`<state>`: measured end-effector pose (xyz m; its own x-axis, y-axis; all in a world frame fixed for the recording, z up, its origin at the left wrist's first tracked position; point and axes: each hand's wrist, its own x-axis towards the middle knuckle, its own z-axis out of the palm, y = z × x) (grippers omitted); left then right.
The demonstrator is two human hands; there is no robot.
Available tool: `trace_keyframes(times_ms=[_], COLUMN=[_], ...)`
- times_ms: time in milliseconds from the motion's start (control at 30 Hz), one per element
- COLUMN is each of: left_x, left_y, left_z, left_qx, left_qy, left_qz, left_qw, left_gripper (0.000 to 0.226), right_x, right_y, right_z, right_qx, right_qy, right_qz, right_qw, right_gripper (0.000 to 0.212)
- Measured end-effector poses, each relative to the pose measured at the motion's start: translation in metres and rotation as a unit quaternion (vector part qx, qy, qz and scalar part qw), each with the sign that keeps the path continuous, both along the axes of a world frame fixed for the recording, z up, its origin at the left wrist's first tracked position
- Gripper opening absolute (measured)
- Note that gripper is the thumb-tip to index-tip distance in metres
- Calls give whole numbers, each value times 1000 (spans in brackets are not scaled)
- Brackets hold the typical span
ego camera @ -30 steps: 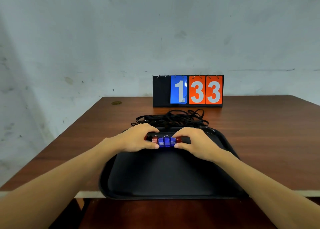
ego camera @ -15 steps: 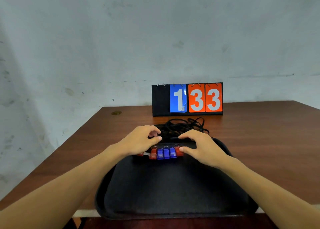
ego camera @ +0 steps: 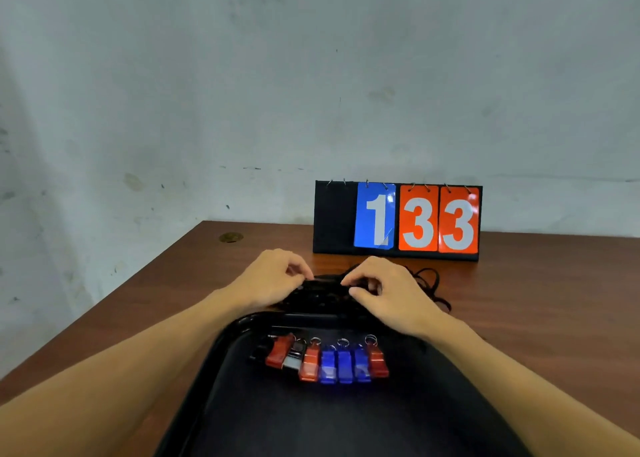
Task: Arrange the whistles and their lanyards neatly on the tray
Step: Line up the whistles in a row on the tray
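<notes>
Whistles: we have a row of small plastic whistles [ego camera: 323,361], red, blue, one black and one pale, lying side by side near the far end of the tray, their metal split rings [ego camera: 342,342] all pointing away from us. We judge the common heading is there so the cords can run off in one direction.
Lanyards: the black cord lanyards [ego camera: 427,282] sit in a tangled heap just beyond the tray's far rim, on the table, partly hidden under our hands.
Tray: the black rectangular plastic tray [ego camera: 311,422] is otherwise bare in front of the row.
Left hand: our left hand [ego camera: 273,278] is curled over the heap, thumb and forefinger nipped on a strand.
Right hand: our right hand [ego camera: 384,290] mirrors it, fingertips pinching cord close to the left.
Reason for the grip: we judge both pinches serve to tease the strands apart.
Table: the brown wooden table [ego camera: 536,301] carries everything.
Scoreboard: a black flip scoreboard [ego camera: 397,220] reading 133 stands behind, against the wall.
</notes>
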<state>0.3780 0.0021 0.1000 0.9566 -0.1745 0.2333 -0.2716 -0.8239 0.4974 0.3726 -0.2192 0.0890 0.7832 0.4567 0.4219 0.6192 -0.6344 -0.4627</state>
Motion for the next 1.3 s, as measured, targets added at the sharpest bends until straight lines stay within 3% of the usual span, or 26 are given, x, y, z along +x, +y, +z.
trace_keyframes(times_ms=[233, 400, 533, 633, 733, 933, 1033, 1100, 1167, 1300], left_x=[26, 34, 35, 31, 25, 19, 17, 18, 20, 25], left_y=[15, 25, 24, 23, 25, 32, 28, 24, 19, 9], left_z=[-11, -27, -29, -25, -20, -24, -25, -22, -20, -18], left_qx=[-97, -70, -126, -103, -84, -78, -96, -80, -49, 45], left_qy=[-14, 72, 95, 134, 135, 77, 45, 17, 9, 81], left_qz=[67, -22, -48, -82, -77, -15, -8, -5, -14, -72], left_qw=[993, 995, 986, 982, 984, 994, 994, 997, 999, 993], left_gripper=[18, 15, 17, 21, 23, 26, 15, 12, 11, 29], right_x=[44, 54, 56, 52, 49, 60, 66, 66, 65, 53], right_y=[34, 43, 39, 35, 28, 3, -11, -15, -16, -9], right_z=[-3, -11, -12, -6, -2, -2, -5, -5, -6, 1], right_qx=[-67, -138, -95, -63, -12, 123, 93, 60, 87, 157], right_qy=[27, 83, 98, 103, 111, 120, 156, 165, 134, 105], right_qz=[11, 63, 54, 41, 4, -150, -200, -219, -225, -188], right_qw=[997, 985, 989, 992, 994, 974, 963, 960, 961, 964], right_gripper=[23, 31, 18, 5, 21, 16, 18, 20, 39, 50])
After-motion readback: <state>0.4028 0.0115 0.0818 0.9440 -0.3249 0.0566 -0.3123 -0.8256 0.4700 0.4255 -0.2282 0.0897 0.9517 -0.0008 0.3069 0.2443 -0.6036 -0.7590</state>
